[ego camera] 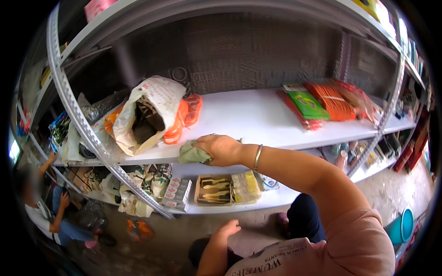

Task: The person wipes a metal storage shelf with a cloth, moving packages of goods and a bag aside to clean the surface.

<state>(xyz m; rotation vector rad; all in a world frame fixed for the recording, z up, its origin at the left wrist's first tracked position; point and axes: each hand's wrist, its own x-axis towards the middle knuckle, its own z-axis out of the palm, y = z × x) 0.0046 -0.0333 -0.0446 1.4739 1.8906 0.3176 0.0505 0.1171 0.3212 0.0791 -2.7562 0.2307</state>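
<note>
My right hand (221,146), with a metal bangle on the wrist, presses a folded green cloth (194,153) onto the front edge of the white metal shelf (238,114). Just left of the cloth stands a white plastic bag (159,89), its mouth facing me and dark contents inside. Orange footwear (192,108) pokes out beside the bag. Low in front of my body hangs my left hand (229,227); its fingers are slightly apart and it holds nothing.
The lower shelf carries brushes in a carton (214,188), yellow packs (246,186), small boxes (176,193) and camouflage cloth (160,177). Orange packets (329,100) and a green packet (305,101) lie right. Slotted uprights (81,114) frame the shelf. Another person (41,207) is left; a teal bucket (400,226) right.
</note>
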